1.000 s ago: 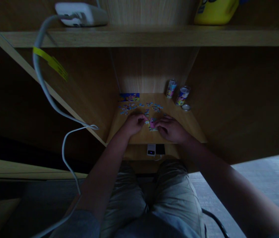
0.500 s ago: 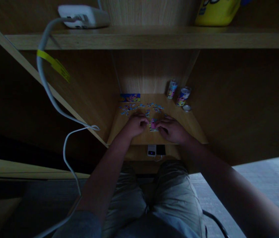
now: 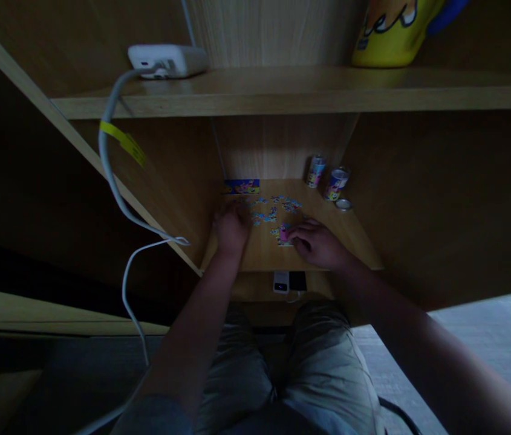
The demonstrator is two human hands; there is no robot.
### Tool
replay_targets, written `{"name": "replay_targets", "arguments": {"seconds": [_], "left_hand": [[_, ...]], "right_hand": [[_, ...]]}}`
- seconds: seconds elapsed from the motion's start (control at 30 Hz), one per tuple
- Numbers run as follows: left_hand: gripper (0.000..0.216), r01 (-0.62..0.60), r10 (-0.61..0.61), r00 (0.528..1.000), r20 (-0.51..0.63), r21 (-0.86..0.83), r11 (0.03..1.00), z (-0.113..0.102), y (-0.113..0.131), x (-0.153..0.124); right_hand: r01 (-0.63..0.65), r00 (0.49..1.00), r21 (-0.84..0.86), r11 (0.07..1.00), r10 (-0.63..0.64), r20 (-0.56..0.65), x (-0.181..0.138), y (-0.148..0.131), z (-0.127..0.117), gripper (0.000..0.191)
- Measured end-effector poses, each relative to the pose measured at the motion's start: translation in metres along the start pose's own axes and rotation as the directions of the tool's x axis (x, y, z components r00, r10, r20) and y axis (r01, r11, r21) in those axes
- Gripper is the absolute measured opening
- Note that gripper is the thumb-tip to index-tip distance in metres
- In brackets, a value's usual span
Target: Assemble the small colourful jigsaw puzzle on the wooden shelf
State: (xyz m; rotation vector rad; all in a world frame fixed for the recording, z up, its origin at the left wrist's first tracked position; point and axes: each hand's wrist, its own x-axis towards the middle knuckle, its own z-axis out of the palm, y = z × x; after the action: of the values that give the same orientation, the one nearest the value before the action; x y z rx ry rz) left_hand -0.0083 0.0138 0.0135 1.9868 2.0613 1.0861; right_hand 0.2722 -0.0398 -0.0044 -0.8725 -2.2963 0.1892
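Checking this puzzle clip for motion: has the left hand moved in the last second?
Yes. The left hand slid left, away from the pink pieces at the right hand, now below the blue card's left end.

left hand (image 3: 231, 228), right hand (image 3: 317, 244) on puzzle pieces (image 3: 282, 234)

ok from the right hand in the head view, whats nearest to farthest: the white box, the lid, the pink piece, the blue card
1. pink piece: at the right hand's fingertips, just left of it.
2. lid: on the desk, beyond and to the right.
3. blue card: back of the desk, to the left.
4. white box: up on the shelf, far left.
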Motion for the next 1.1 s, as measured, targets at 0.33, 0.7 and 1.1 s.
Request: {"name": "replay_targets", "arguments": {"seconds": [0.33, 0.7, 1.1], "left_hand": [[0.030, -0.016, 0.000, 0.986, 0.170, 0.097, 0.995, -0.001, 0.005, 0.005], [0.020, 0.039, -0.048, 0.989, 0.141, 0.060, 0.997, 0.010, 0.004, 0.015], [0.013, -0.029, 0.133, 0.977, 0.164, -0.516, 0.856, 0.020, -0.020, 0.020]], "right_hand": [[-0.008, 1.000, -0.020, 1.000, 0.007, -0.025, 0.000, 0.000, -0.001, 0.029], [-0.028, 0.999, -0.045, 0.999, 0.027, -0.024, -0.002, 0.002, 0.000, 0.026], [-0.032, 0.999, -0.044, 0.999, 0.031, -0.024, -0.002, 0.005, 0.002, 0.029]]}}
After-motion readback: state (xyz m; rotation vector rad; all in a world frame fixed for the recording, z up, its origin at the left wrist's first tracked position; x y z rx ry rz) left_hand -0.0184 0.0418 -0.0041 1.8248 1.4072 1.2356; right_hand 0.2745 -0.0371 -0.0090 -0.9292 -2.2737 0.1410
